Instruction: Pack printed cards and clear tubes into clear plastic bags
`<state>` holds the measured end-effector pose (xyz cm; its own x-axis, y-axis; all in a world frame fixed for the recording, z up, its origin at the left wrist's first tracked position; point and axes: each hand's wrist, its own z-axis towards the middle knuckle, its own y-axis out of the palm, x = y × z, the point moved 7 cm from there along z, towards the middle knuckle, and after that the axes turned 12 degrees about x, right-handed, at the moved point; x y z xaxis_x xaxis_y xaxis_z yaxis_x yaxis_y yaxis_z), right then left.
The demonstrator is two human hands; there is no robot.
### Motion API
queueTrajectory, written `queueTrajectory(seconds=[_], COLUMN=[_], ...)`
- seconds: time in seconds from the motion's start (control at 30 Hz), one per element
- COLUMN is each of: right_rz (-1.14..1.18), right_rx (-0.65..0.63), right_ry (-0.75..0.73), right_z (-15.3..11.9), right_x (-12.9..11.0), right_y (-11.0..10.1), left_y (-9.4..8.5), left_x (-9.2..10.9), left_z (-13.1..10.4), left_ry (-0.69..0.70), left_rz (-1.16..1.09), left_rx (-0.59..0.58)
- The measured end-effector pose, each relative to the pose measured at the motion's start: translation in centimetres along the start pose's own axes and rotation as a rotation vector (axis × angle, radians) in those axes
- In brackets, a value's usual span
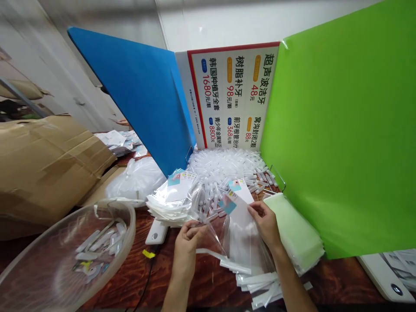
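The left hand [188,236] pinches the near left edge of a clear bag [224,234], fingers closed on the film. The right hand [264,221] grips the bag's right side, thumb and fingers closed on the white card [238,208] inside it. The bag lies on the wooden table [182,277], near the middle, between both hands. Just left of it sits a stack of filled bags [172,199]; beyond it, a heap of small white tubes [227,167]. White strips [260,281] lie near the right wrist, and a pale green stack [297,234] lies to the right. A clear bowl [65,251] stands at near left.
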<state>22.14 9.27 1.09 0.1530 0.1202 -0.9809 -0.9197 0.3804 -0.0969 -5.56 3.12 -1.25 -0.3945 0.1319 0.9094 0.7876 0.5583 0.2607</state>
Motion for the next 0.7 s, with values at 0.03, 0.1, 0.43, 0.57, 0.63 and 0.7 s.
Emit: queueTrajectory(seconds=[0.03,0.1,0.43,0.57,0.63,0.7], right_rz=[-0.004,-0.053,0.078,0.106,0.110,0.117], right_rx=[-0.062,-0.216,-0.205,-0.159,-0.162,-0.165], right_ry=[0.018,0.033,0.117,0.097,0.102,0.111], right_z=[-0.7,-2.3,-4.1,-3.6,-3.5,-3.5], right_x=[-0.1,-0.2,0.3,-0.4,-0.7,-0.9], right_y=[-0.1,0.0,-0.4,0.1,0.6,1.0], left_y=[0.0,0.2,2.4,2.2,2.3,2.6], left_x=[0.8,2.1,1.3,0.5,0.5,0.6], left_z=[0.1,0.3,0.6,0.2,-0.2,-0.6], left_ry=[-0.002,0.004,-0.004,0.031,0.069,0.115], left_rz=[-0.068,-0.182,-0.189,-0.079,0.001,0.071], left_rx=[0.037,0.106,0.120,0.078,0.040,0.001])
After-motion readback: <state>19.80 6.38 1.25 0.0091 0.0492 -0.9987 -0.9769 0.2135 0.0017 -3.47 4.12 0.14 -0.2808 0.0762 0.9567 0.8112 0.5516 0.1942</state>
